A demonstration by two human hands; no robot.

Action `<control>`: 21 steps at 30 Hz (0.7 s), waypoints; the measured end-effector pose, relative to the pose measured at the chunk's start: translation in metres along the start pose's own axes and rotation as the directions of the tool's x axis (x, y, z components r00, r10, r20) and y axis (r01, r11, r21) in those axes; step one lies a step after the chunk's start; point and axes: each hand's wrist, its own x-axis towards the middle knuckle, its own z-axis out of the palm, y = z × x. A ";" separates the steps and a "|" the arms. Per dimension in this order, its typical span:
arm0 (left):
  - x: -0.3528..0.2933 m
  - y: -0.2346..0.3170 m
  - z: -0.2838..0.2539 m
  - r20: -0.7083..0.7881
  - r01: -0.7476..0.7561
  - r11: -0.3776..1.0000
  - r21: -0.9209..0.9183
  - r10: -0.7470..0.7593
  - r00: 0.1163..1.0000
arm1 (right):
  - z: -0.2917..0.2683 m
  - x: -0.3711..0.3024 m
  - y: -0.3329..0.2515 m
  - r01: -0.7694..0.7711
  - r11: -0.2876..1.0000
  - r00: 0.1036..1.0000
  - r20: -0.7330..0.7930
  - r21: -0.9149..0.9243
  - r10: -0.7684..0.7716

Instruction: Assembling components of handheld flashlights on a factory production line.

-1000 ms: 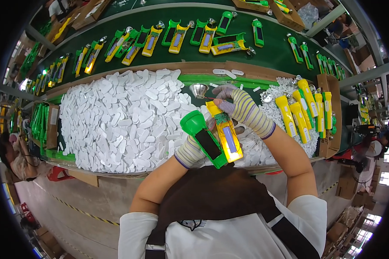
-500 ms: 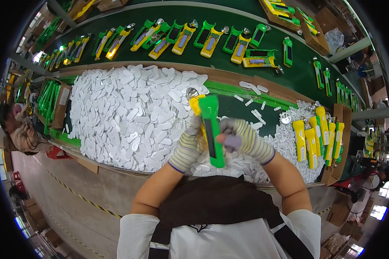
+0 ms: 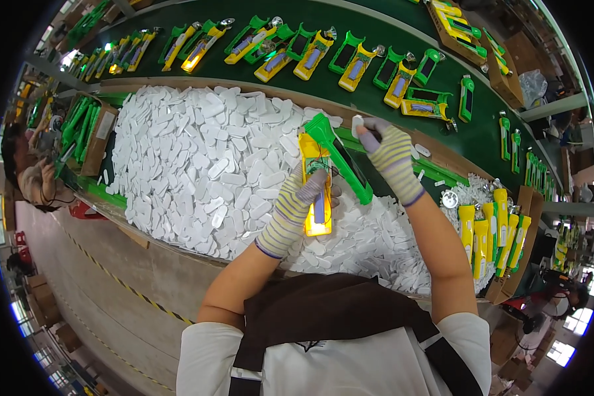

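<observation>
My left hand [image 3: 296, 206], in a striped glove, is closed round the yellow flashlight housing [image 3: 306, 146], its thumb across the inside. A lilac cylinder and thin wires show in that half, and its lower end glows. The green housing half [image 3: 344, 162] lies swung aside to the right, tilted, its upper end touching the yellow half. Past it, near the ledge, my right hand [image 3: 391, 155] pinches a small white oval plastic piece [image 3: 357, 125] between thumb and fingertips. Beneath both hands spreads a heap of white oval pieces [image 3: 185, 165].
Opened yellow and green flashlights [image 3: 313, 56] line the green conveyor [image 3: 244, 84] beyond the ledge. On the right, finished-looking yellow flashlights [image 3: 482, 237] stand by a cardboard box [image 3: 518, 264]. A box of green housings [image 3: 86, 132] sits at left, near another person [image 3: 36, 162].
The flashlight has been opened, its green half swung right off the yellow one. My right hand has moved from it up to the ledge and taken a white oval piece.
</observation>
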 end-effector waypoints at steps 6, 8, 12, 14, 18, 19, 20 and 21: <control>0.023 -0.037 0.017 0.251 -0.381 0.724 0.575 0.287 0.924 | -0.036 -0.070 -0.057 -0.272 0.844 0.962 0.142 0.463 0.232; 0.023 -0.048 0.019 0.336 -0.492 0.529 0.691 0.368 0.867 | -0.038 -0.075 -0.051 -0.091 0.963 0.993 0.100 0.253 0.068; 0.022 -0.055 0.029 0.365 -0.543 0.455 0.706 0.423 0.829 | -0.052 -0.083 -0.060 -0.069 0.994 0.993 0.105 0.079 0.060; 0.018 -0.050 0.034 0.340 -0.474 0.626 0.619 0.330 0.881 | -0.058 -0.090 -0.052 0.021 0.997 0.999 0.030 0.068 -0.023; 0.011 -0.034 0.036 0.295 -0.045 0.985 0.166 -0.006 0.956 | -0.064 -0.116 -0.029 0.135 0.990 0.975 -0.186 0.040 -0.125; 0.012 -0.032 0.036 0.264 0.015 0.989 0.148 -0.054 0.963 | -0.051 -0.119 -0.009 0.149 0.941 0.974 -0.207 0.303 -0.088; 0.010 -0.032 0.037 0.257 0.031 0.991 0.128 -0.064 0.964 | -0.051 -0.125 -0.008 -0.160 0.749 0.983 0.036 0.642 0.179; 0.009 -0.033 0.038 0.252 0.049 0.993 0.108 -0.075 0.965 | -0.051 -0.130 -0.007 -0.456 0.384 0.881 0.347 0.803 0.320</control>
